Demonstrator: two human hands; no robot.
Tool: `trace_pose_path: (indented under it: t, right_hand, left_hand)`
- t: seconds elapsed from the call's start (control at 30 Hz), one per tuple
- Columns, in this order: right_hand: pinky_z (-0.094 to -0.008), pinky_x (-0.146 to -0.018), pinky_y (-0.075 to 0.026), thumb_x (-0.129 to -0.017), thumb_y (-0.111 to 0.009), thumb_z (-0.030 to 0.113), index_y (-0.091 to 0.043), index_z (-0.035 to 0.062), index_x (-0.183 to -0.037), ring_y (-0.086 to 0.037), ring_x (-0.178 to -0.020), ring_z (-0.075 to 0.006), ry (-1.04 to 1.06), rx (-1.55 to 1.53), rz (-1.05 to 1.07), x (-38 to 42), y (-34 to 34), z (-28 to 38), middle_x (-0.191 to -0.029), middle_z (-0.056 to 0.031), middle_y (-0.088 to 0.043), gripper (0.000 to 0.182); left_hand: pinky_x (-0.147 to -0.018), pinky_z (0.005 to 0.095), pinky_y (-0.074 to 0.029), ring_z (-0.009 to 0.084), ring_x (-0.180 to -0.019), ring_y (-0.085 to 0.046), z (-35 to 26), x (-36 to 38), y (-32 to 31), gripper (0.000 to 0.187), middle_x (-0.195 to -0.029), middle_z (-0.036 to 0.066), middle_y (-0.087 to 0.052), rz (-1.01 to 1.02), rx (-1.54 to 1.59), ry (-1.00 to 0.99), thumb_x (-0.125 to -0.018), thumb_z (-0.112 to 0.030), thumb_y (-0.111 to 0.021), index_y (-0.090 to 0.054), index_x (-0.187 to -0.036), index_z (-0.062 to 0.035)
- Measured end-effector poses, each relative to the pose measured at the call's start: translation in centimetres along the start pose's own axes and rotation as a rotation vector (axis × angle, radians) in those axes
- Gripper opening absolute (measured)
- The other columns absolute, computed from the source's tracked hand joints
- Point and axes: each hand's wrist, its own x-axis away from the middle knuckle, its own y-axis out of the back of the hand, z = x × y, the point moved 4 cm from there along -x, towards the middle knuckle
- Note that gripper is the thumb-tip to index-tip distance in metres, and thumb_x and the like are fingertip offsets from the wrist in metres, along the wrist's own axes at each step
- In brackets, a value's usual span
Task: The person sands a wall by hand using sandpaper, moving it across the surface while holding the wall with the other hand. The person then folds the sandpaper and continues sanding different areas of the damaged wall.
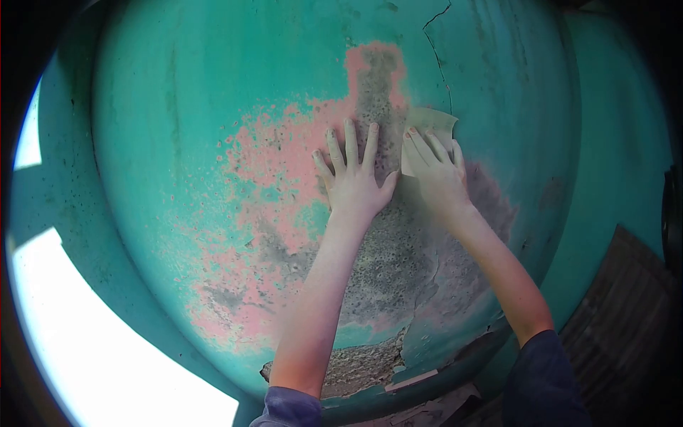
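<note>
My left hand [354, 181] lies with fingers spread on a patch of wall [384, 242] where the paint is worn to pink and grey; dust whitens its skin. Beside it, my right hand [440, 174] presses a pale sheet of sandpaper [430, 117] against the wall, fingers fairly straight. The sandpaper's top and left edges show around the fingers, while the rest is hidden under the hand. Both arms reach up from below in dark sleeves.
Green paint [206, 64] surrounds the worn patch. A thin crack [438, 57] runs down from the top. Low on the wall, a broken strip [366, 366] exposes rough material. Bright light enters at left; a dark ribbed sheet [619, 320] stands at right.
</note>
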Motion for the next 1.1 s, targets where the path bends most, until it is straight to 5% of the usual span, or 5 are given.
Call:
trace_pose_path:
  t: [0.23, 0.53, 0.7, 0.9, 1.1]
  right_hand:
    - [-0.0581, -0.114, -0.034, -0.092, -0.052, 0.007, -0.048, 0.0113, -0.152, -0.047, -0.141, -0.0266, -0.106, 0.012, -0.044, -4.4, 0.6, -3.0, -0.158, -0.0023, -0.046, 0.060]
    - [-0.0578, -0.114, -0.033, -0.091, -0.053, 0.006, -0.049, 0.0101, -0.151, -0.047, -0.141, -0.0294, -0.070, -0.083, 0.058, 5.2, -0.8, -0.2, -0.158, -0.0037, -0.047, 0.060]
    - [-0.0591, -0.116, -0.031, -0.092, -0.051, 0.006, -0.049, 0.0117, -0.151, -0.047, -0.141, -0.0285, -0.123, -0.029, -0.045, -2.5, -0.1, -3.4, -0.158, -0.0032, -0.047, 0.059]
    - [-0.0588, -0.117, -0.028, -0.093, -0.051, 0.006, -0.048, 0.0100, -0.151, -0.046, -0.141, -0.0270, -0.073, -0.023, 0.012, 1.4, -0.1, -1.1, -0.158, -0.0027, -0.046, 0.059]
    - [-0.0588, -0.118, -0.026, -0.092, -0.054, 0.007, -0.047, 0.0101, -0.153, -0.045, -0.143, -0.0277, -0.098, 0.021, -0.030, -3.2, 0.3, -1.3, -0.159, -0.0034, -0.046, 0.061]
  left_hand:
    - [-0.117, 0.0758, -0.001, 0.0500, -0.156, 0.003, -0.1, 0.0, 0.1, 0.099, -0.172, 0.018, -0.003, 0.024, 0.009, -0.016, -0.088, -0.065, -0.062, -0.016, -0.166, -0.0253]
    - [-0.116, 0.0765, -0.001, 0.0510, -0.155, 0.006, 0.0, 0.5, -0.2, 0.101, -0.172, 0.020, -0.001, 0.039, -0.002, -0.048, -0.087, -0.066, -0.063, -0.015, -0.166, -0.0249]
    - [-0.117, 0.0761, -0.004, 0.0493, -0.156, -0.001, -0.1, 0.6, 0.1, 0.100, -0.172, 0.018, -0.008, -0.024, 0.023, -0.056, -0.084, -0.057, -0.071, -0.022, -0.165, -0.0239]
    - [-0.115, 0.0773, -0.002, 0.0523, -0.155, 0.006, 0.0, 0.5, -0.1, 0.102, -0.172, 0.021, 0.000, 0.030, -0.016, -0.064, -0.087, -0.064, -0.065, -0.016, -0.166, -0.0240]
    - [-0.115, 0.0779, -0.002, 0.0532, -0.154, 0.006, 0.0, 0.4, -0.1, 0.103, -0.172, 0.021, 0.000, 0.034, 0.006, -0.066, -0.086, -0.063, -0.066, -0.015, -0.166, -0.0233]
